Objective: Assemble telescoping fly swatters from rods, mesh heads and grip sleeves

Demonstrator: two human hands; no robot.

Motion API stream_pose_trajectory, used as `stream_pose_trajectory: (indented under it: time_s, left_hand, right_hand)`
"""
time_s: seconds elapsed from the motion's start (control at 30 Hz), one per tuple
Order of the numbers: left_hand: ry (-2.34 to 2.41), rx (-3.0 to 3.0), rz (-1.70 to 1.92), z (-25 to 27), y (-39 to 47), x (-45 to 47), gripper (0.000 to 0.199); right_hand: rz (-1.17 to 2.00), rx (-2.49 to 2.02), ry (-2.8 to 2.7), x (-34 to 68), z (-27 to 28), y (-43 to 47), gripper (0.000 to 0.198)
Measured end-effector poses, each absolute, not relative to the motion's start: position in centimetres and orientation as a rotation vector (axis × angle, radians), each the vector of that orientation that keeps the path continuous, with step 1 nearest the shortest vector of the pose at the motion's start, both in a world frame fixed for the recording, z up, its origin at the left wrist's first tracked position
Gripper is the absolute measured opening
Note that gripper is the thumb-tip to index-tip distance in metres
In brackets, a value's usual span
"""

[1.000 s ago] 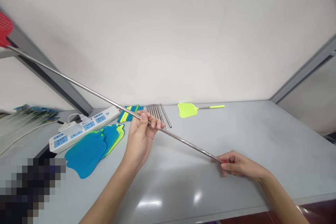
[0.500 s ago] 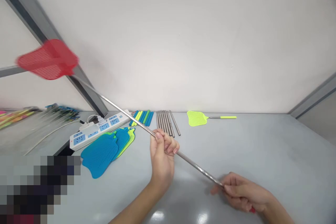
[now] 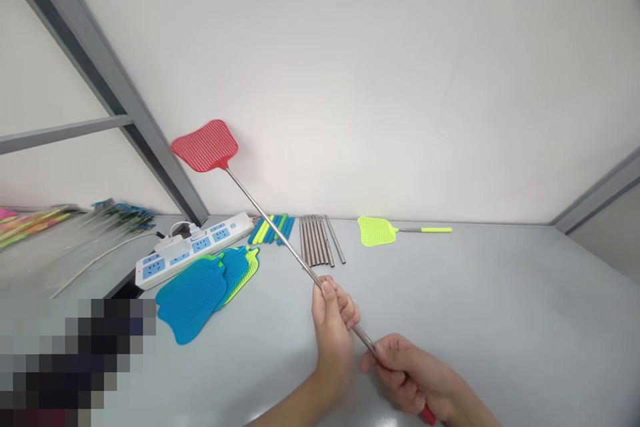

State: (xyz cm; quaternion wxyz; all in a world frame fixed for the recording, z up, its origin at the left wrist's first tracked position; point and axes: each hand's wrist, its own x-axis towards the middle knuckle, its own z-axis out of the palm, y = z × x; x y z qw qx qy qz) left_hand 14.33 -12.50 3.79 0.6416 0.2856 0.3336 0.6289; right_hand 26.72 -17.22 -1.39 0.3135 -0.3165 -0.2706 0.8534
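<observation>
A red fly swatter with a long metal rod slants from upper left to lower right over the table. My left hand is wrapped round the middle of the rod. Lower down, my right hand grips the rod near its bottom end, where the tip of a red handle sticks out below the palm. Behind my hands lie several loose metal rods in a row. Beside them are blue, yellow and green handle sleeves. To the left, blue swatter heads overlap a yellow one.
A white power strip with plugs and a cable stands at the left. At the back lies a yellow swatter with a short rod. Plastic-wrapped items are at far left, near a grey frame post. A wall closes off the back.
The red swatter head has swung right and down, and less rod shows. My right hand has moved left, closer to my left hand, which has shifted slightly right and down.
</observation>
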Motion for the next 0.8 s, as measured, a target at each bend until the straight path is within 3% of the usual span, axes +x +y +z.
stream_pose_trajectory:
  time_s: [0.5, 0.8]
  left_hand:
    - [0.626, 0.659, 1.301, 3.7, -13.0, 12.6, 0.018]
    - [0.589, 0.476, 1.701, 7.9, -6.4, 6.0, 0.022]
  right_hand:
    - [2.170, -0.964, -0.998, 28.8, -1.0, -17.4, 0.032]
    - [1.983, -1.350, -1.229, 38.4, -1.5, -20.8, 0.022]
